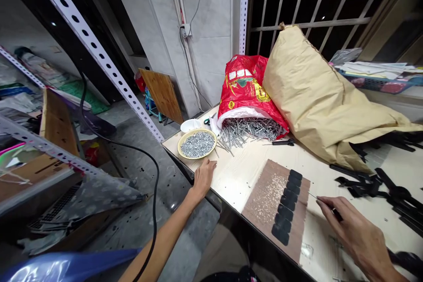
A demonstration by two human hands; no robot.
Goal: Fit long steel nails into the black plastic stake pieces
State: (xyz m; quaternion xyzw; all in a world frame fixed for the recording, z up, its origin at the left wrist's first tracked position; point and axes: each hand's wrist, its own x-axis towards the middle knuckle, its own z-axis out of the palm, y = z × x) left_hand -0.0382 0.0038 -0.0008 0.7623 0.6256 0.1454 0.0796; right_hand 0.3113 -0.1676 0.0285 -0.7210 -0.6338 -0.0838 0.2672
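Note:
My right hand [355, 229] pinches a thin metal pin [312, 195] that points left over the edge of a brown board [304, 229]. Something dark shows between its fingers, too hidden to name. A column of flat black pieces [287, 207] lies overlapping on the board, with pale crumbs scattered left of it. Beside the front-left edge of the table, my left hand [204, 176] is just below a yellow bowl [179, 146] filled with small silvery metal pieces [197, 143]. Its fingers are slightly curved and apart, with nothing visible in them.
Long metal pins [251, 130] spill from a red bag [244, 88]. A big brown paper sack [327, 105] leans beside it, near black plastic parts [373, 185]. A black-handled tool [282, 142], scissors [208, 120] and a white bowl [190, 125] lie nearby. A black cable [155, 185] hangs at left.

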